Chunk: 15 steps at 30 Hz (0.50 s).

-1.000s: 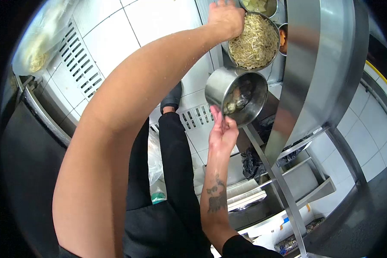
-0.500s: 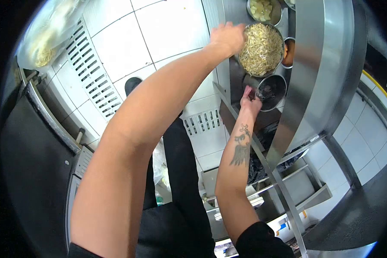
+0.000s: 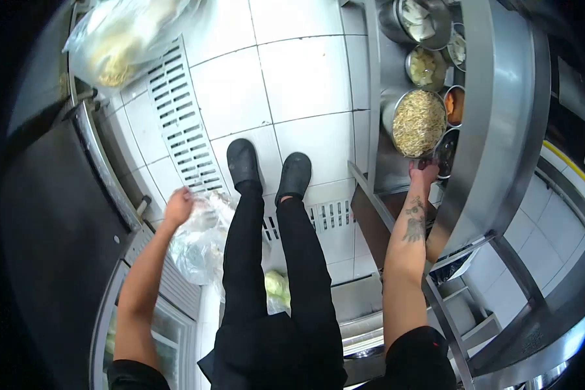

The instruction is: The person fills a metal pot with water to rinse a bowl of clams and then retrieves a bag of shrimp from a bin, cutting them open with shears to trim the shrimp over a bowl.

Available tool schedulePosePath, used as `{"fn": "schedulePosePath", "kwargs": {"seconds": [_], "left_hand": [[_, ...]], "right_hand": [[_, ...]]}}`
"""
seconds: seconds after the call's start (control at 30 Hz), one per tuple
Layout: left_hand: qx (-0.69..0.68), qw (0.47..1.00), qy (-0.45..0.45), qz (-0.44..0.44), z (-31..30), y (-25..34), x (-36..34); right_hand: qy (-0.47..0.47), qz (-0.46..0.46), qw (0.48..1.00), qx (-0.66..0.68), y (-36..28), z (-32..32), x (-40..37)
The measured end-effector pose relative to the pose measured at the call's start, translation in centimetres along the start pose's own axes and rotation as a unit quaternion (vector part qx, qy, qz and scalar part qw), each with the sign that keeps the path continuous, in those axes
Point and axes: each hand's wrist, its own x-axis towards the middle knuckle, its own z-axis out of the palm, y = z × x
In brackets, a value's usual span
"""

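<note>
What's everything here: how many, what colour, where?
Steel pot of pale yellow bean sprouts: one, silver, right
Round metal pot: one, dark inside, by sprouts
Steel bowl of yellowish chunks: one, silver, upper right
Steel containers of white pieces: two, silver, upper right
Small container: one, orange inside, right of sprouts
Long steel shelf: one, silver, right
Plastic bag: one, clear, pale contents, upper left
Crumpled plastic: count unclear, clear, centre left
Slotted drain covers: two, white, floor
Square tiles: many, white, floor
Shoes: two, black, centre
Bare left hand: one, near crumpled plastic
Bare right hand: one, at metal pot

Metal pot [image 3: 446, 153], dark inside, beside bean sprouts [image 3: 420, 123]
</note>
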Motion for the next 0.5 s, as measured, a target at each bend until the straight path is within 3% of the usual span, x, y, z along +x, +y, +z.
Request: {"fn": "schedulePosePath", "kwargs": {"seconds": [0.1, 0.17, 0.23, 0.27, 0.33, 0.37, 0.4, 0.43, 0.47, 0.5], "left_hand": [[0.002, 0.993, 0.056, -0.102, -0.3, -9.8, -6.6], [-0.052, 0.986, 0.068, -0.141, 0.4, -14.5, -10.6], [-0.088, 0.973, 0.056, -0.206, -0.1, -13.3, -14.4], [-0.12, 0.973, 0.056, -0.189, 0.4, -13.1, -16.1], [-0.171, 0.971, 0.049, -0.161, -0.8, -10.2, -20.0], [-0.192, 0.969, 0.045, -0.146, -2.3, -7.8, -21.8], [-0.249, 0.96, 0.07, -0.106, -0.2, -9.4, -23.2], [-0.29, 0.944, 0.049, -0.15, -2.5, -6.5, -25.1], [-0.305, 0.939, 0.061, -0.145, -1.3, -7.3, -26.2], [-0.377, 0.908, 0.075, -0.165, -3.5, -5.1, -28.4]], "right_hand": [[-0.005, -0.03, 0.997, -0.065, 0.4, 0.6, -6.0], [0.061, -0.006, 0.998, 0.01, 2.0, -1.5, -5.7], [0.04, 0.013, 0.997, -0.057, 3.9, -3.4, -6.7], [0.128, 0.022, 0.983, -0.132, 4.5, -2.6, -10.0], [-0.063, -0.035, 0.963, -0.261, 5.7, -3.8, -16.3], [-0.086, -0.188, 0.936, -0.286, 8.4, -4.4, -17.7], [-0.151, -0.273, 0.888, -0.337, 8.8, -4.2, -21.8], [-0.233, -0.308, 0.834, -0.394, 8.4, -3.6, -26.6], [-0.31, -0.281, 0.806, -0.419, 6.8, -2.7, -33.2], [-0.387, -0.195, 0.812, -0.391, 8.6, -2.7, -34.0]]}}
